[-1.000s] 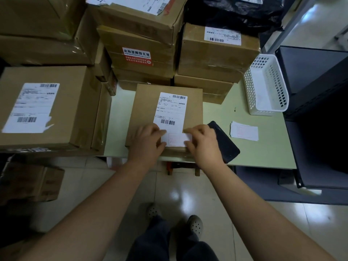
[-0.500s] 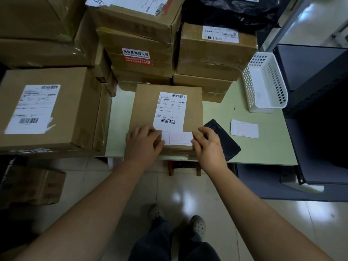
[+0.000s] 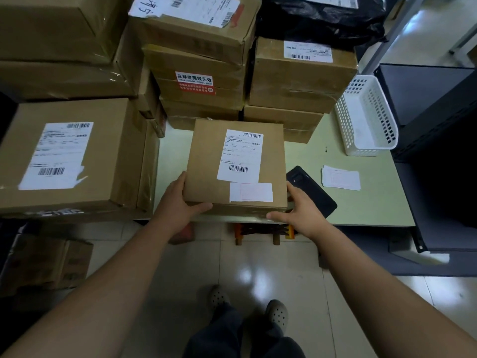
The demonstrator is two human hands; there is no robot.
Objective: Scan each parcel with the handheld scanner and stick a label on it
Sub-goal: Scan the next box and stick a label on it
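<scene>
Gripping the parcel (image 3: 209,164) at its two near corners, I have my left hand (image 3: 178,202) curled round the left edge and my right hand (image 3: 302,213) round the right edge. It sits at the table's (image 3: 361,205) front edge, a small white label (image 3: 251,192) stuck near its right front corner, stacked boxes (image 3: 196,104) close behind and a large box (image 3: 108,151) to the left. Open tabletop lies only rightward, past the black scanner (image 3: 316,193) just beside my right hand, toward the white basket (image 3: 366,117).

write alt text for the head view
The left hand and right hand grip the near corners of a brown parcel on a green table, a small label stuck below its shipping label. A black scanner and spare labels lie to its right.
</scene>
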